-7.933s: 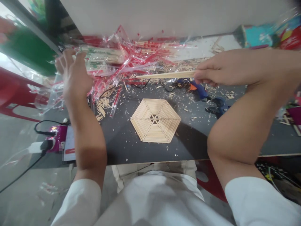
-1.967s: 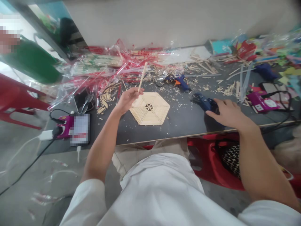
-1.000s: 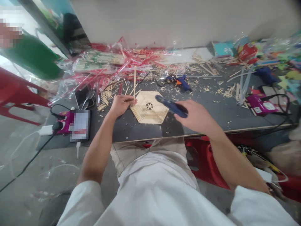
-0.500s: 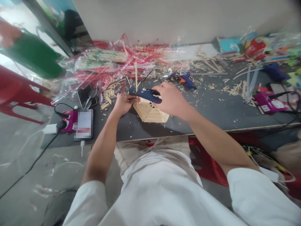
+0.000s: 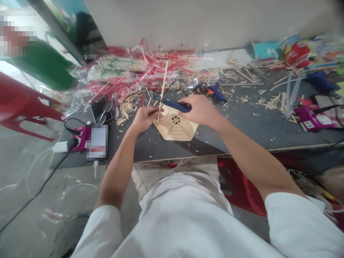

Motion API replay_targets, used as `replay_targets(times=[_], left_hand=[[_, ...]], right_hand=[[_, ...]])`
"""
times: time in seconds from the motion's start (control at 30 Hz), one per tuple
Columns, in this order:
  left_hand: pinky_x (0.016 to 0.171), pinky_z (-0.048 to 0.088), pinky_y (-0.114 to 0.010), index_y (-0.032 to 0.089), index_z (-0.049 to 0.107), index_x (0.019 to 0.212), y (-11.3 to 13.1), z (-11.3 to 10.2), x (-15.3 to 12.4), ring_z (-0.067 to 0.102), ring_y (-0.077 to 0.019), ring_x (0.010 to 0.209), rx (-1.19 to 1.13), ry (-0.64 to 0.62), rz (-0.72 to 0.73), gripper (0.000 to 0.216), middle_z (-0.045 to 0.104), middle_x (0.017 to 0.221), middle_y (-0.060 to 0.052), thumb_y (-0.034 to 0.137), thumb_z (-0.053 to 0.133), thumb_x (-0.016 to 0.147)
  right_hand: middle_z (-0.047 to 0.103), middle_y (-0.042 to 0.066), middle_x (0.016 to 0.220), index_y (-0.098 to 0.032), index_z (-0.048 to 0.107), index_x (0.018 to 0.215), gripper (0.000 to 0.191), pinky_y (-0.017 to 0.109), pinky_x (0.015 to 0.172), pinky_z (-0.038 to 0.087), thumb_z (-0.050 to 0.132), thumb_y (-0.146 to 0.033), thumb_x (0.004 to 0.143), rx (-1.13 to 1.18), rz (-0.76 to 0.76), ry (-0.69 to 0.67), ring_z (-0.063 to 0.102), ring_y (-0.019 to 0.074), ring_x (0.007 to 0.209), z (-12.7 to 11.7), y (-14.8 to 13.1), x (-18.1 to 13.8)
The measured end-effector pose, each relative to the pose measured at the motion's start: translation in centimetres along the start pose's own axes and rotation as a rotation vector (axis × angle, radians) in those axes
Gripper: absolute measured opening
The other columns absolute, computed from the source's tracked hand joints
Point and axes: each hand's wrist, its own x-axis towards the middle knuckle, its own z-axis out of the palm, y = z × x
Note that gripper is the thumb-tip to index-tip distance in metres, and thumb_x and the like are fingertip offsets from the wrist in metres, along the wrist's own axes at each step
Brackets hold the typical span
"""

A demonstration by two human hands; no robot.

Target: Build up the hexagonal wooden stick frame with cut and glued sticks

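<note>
The stick panel (image 5: 177, 132) lies on the table (image 5: 242, 123) — phone (image 5: 97, 142) to its left, glue gun (image 5: 218, 92) behind and right.

One surface (image 5: 247, 125) is bearing one hexagonal mat (image 5: 177, 131), one phone (image 5: 97, 141) and two purple power strips (image 5: 305, 116). One left hand (image 5: 145, 119) and one right hand (image 5: 202, 110) are showing, with one cutter (image 5: 173, 104). Scattered stick pieces (image 5: 125, 111) are lying too many to count.

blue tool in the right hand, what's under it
Beneath the blue tool in this view, part of the wooden hexagon shows, lying on the dark table. The hexagon's far side is partly covered by the tool and the right hand, so what lies there is hidden.
</note>
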Motion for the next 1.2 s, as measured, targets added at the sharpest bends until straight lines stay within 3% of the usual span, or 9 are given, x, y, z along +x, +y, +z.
replay_targets(times=[0.2, 0.33, 0.43, 0.53, 0.7, 0.93, 1.2], left_hand=[[0.074, 0.057, -0.029, 0.014, 0.072, 0.101, 0.5, 0.7, 0.3, 0.071, -0.0119, 0.067, -0.239, -0.048, -0.058, 0.014, 0.078, 0.093, -0.007, 0.026, 0.065, 0.097], [0.06, 0.048, -0.025, 0.016, 0.068, 0.105, 1.4, 1.7, 1.4, 0.056, -0.0073, 0.055, -0.211, -0.038, -0.164, 0.012, 0.073, 0.09, -0.003, 0.021, 0.058, 0.104], [0.056, 0.04, -0.024, 0.017, 0.069, 0.101, 2.3, 2.7, 2.7, 0.047, -0.0087, 0.055, -0.082, 0.029, -0.127, 0.021, 0.063, 0.078, 0.001, 0.022, 0.05, 0.108], [0.066, 0.044, -0.025, 0.018, 0.071, 0.098, 3.3, 3.5, 3.9, 0.057, -0.0125, 0.069, 0.082, 0.111, -0.013, 0.024, 0.067, 0.08, -0.001, 0.022, 0.049, 0.108], [0.087, 0.051, -0.032, 0.017, 0.072, 0.108, 4.5, 4.5, 4.1, 0.073, -0.0202, 0.098, 0.213, 0.1, 0.11, 0.026, 0.08, 0.108, -0.009, 0.022, 0.046, 0.108], [0.079, 0.049, -0.035, 0.018, 0.072, 0.115, 4.4, 5.4, 2.8, 0.074, -0.0229, 0.088, 0.347, 0.08, 0.12, 0.031, 0.081, 0.103, -0.011, 0.029, 0.043, 0.112], [0.08, 0.051, -0.036, 0.018, 0.072, 0.119, 4.1, 5.2, 2.5, 0.076, -0.0254, 0.092, 0.351, 0.059, 0.091, 0.034, 0.082, 0.107, -0.012, 0.03, 0.041, 0.112]], right_hand=[[0.083, 0.013, 0.117, -0.015, 0.084, 0.122, 0.043, 0.04, 0.089, 0.056, 0.073, -0.033, 0.084, 0.141, 0.093, -0.074, 0.075, 0.0277, 0.097, -0.3, 1.6, 0.1], [0.083, 0.012, 0.108, -0.015, 0.084, 0.111, 0.033, 0.038, 0.084, 0.053, 0.073, -0.034, 0.086, 0.126, 0.109, -0.025, 0.073, 0.0253, 0.09, 0.6, 1.7, -0.2], [0.08, 0.012, 0.101, -0.016, 0.081, 0.101, 0.036, 0.036, 0.079, 0.047, 0.071, -0.05, 0.091, 0.129, 0.108, 0.03, 0.069, 0.0242, 0.086, 1.1, 1.4, -0.7], [0.074, 0.01, 0.087, -0.018, 0.072, 0.088, 0.045, 0.035, 0.074, 0.041, 0.06, -0.06, 0.098, 0.11, 0.099, 0.072, 0.063, 0.0213, 0.078, 1.1, 1.3, -1.3], [0.061, 0.005, 0.071, -0.021, 0.054, 0.073, 0.051, 0.034, 0.072, 0.037, 0.048, -0.063, 0.102, 0.104, 0.093, 0.096, 0.054, 0.0178, 0.068, 0.9, 1.6, -2.6], [0.071, 0.013, 0.095, -0.018, 0.065, 0.093, 0.049, 0.035, 0.078, 0.041, 0.044, -0.06, 0.107, 0.04, 0.147, -0.002, 0.063, 0.0242, 0.086, 0.4, 1.6, -3.9], [0.066, 0.013, 0.09, -0.019, 0.058, 0.088, 0.056, 0.037, 0.081, 0.044, 0.039, -0.068, 0.108, 0.022, 0.128, -0.06, 0.062, 0.0252, 0.085, 0.3, 1.5, -3.5]])
